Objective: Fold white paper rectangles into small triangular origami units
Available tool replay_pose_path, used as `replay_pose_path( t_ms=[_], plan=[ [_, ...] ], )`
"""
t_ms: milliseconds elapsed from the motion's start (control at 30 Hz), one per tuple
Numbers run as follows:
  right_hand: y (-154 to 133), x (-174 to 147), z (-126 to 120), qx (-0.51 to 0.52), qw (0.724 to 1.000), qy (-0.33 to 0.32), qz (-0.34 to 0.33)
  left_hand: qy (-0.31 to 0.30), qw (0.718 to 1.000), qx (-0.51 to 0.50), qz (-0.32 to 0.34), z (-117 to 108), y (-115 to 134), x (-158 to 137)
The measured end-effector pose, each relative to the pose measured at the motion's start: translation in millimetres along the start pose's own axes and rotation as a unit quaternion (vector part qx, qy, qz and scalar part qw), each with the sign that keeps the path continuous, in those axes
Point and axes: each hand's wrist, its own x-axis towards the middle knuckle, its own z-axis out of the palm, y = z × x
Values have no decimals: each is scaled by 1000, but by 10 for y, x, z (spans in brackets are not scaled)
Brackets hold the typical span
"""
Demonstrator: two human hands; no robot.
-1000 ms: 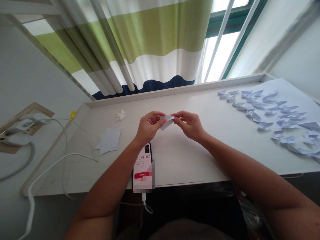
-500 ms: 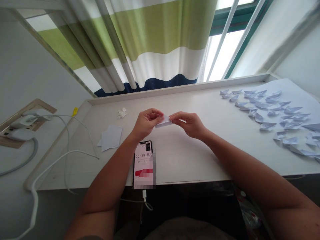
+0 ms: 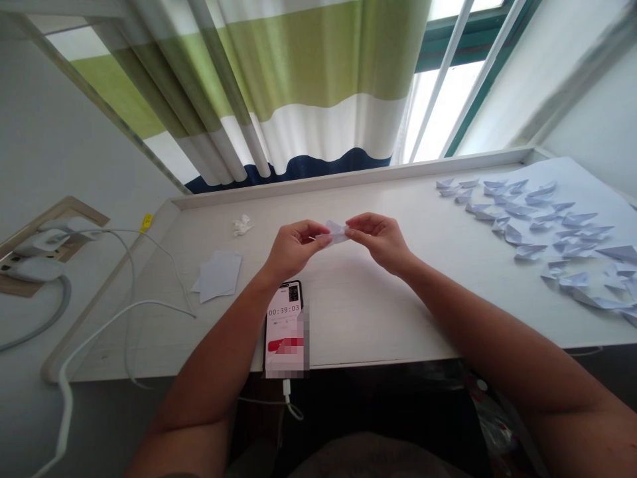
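Observation:
A small piece of folded white paper [image 3: 335,232] is held between my two hands above the middle of the desk. My left hand [image 3: 297,247] pinches its left end between thumb and fingers. At the right end, my right hand [image 3: 381,240] grips it the same way. Part of the paper stands up between the fingertips, and its ends are covered by them. Many folded paper boats [image 3: 520,209] are spread over the right side of the desk. To the left lies a short stack of white paper sheets [image 3: 220,275].
A phone [image 3: 284,325] showing a timer lies at the front edge, with a charging cable [image 3: 286,392] plugged in. Crumpled tissue [image 3: 242,226] sits further back. White cables run from the wall socket [image 3: 54,242] over the left side. A curtain [image 3: 318,73] hangs behind the desk [image 3: 378,318].
The paper has turned in my fingers: a flap now stands up where a flat folded edge faced me before. My right thumb has shifted onto its near side.

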Motion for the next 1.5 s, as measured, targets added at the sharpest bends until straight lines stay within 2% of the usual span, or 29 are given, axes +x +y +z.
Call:
replay_pose_path(
  t_ms=[133, 467, 700, 1000, 1133, 1267, 1500],
  plan=[
    [8, -13, 10, 3, 1000, -10, -2, 16, 1000, -21, -7, -11, -39, 21],
    [32, -14, 25, -9, 1000, -16, -2, -24, 994, -86, -64, 59, -21, 10],
    [-51, -15, 24, -8, 1000, -14, -9, -40, 993, -66, -87, 45, -31, -1],
    [8, 7, 24, -4, 999, -24, -23, -21, 999, -35, -19, 86, -42, 0],
    [5, -4, 34, -18, 999, -26, -45, -16, 999, -30, -22, 91, -48, -12],
    [-27, -37, 22, -41, 996, -62, -53, -2, 1000, -18, -14, 59, -28, -26],
    [-9, -53, 14, -116, 989, -51, -76, 42, 996, 81, 22, 28, -53, -26]
  ],
)
